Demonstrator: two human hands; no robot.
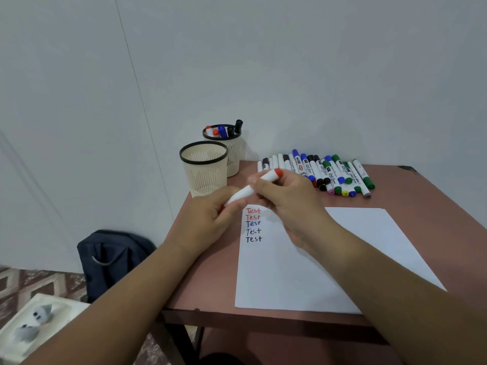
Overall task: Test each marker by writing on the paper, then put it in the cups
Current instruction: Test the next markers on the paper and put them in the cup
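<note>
Above the top-left corner of the paper (329, 259), both hands are gripping a red-capped marker (257, 187)

Left hand (208, 219) is curling its fingers round the marker's lower end while right hand (287, 198) is pinching the white barrel, red end pointing up and right; five "Test" lines are showing on the sheet, the near cup (204, 169) is standing just behind the hands, the far cup (232, 151) is holding five markers, and a row of markers (321, 172) is lying on the table (210, 272)
</note>
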